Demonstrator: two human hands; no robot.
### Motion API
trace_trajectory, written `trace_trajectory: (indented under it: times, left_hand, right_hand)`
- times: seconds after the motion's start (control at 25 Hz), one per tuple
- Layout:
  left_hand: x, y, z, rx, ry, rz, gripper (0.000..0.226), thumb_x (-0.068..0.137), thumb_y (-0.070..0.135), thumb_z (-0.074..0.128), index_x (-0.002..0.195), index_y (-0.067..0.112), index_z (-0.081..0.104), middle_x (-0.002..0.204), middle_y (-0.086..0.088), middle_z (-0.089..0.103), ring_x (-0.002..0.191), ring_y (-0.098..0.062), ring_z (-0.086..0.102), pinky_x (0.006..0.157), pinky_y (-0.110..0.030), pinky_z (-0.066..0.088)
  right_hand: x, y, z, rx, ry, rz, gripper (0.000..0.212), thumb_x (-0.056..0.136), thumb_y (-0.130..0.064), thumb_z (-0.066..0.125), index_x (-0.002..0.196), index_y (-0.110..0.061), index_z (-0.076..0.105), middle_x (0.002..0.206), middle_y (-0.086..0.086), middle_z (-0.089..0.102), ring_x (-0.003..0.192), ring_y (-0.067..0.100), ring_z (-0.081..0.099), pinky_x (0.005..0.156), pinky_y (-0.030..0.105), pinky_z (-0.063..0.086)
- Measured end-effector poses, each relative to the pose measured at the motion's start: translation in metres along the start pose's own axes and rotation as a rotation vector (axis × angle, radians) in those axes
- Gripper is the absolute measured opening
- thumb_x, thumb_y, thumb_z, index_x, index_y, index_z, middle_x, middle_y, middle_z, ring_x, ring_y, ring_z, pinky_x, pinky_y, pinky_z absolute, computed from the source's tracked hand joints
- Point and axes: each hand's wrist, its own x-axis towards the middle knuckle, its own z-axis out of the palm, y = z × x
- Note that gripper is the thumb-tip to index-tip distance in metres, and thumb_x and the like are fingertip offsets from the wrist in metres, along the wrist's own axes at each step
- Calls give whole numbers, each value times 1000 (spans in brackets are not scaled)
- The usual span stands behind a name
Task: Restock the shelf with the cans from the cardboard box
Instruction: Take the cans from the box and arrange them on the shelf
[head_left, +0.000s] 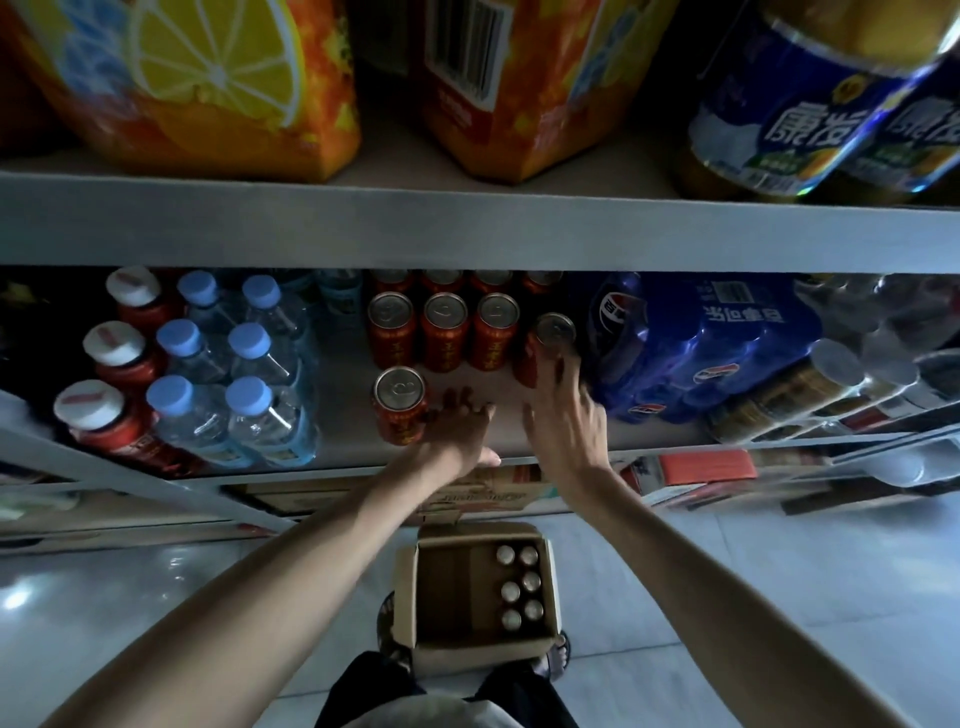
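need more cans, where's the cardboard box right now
The cardboard box sits on the floor, bottom centre of the head view, below the shelf, with cans in its right half.

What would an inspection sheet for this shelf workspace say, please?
Surface: shelf board, bare patch between the hands.
Job's things: red cans standing in rows; cardboard box on the floor, several cans inside.
Clutter: water bottles and blue shrink-wrapped pack flank the cans.
Hands: left hand open, fingers by the front can; right hand fingertips on the rightmost can, grip unclear.
Cables: nothing seen.
Surroundings: orange cartons on the upper shelf; tiled floor.
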Motion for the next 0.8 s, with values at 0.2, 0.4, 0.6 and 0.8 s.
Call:
trace_trajectory:
  times: [0.2,0.4,0.6,0.8]
  left_hand:
    - [-3,-1,0,-28,15,28,82,89,40,64,154,16,19,162,-18,4,149,-37,3,119,-51,8]
    - [-5,1,-2,43,70,49,79,85,41,68,148,12,32,158,-20,21,146,-37,17,117,-50,23]
    - [-2,1,-1,60,24,37,81,87,40,66,151,14,24,161,-20,9,148,-39,7,117,-57,17]
    - [-2,2,-2,83,37,36,80,87,42,65,151,14,26,161,-20,11,147,-39,10,115,-59,21]
  right_hand:
    - [3,11,-10,68,-38,7,71,87,4,59,150,-11,31,150,11,36,85,38,69,65,46,60]
    - [46,5,-3,-205,-185,-11,72,94,4,47,156,-10,15,165,15,3,93,42,69,74,47,59]
    - [58,-1,15,-338,-145,21,62,99,-5,47,154,-1,19,161,25,15,87,40,72,65,44,62]
    - [75,-1,18,-429,-95,-22,61,97,-8,47,151,5,21,156,27,26,94,33,72,66,36,62]
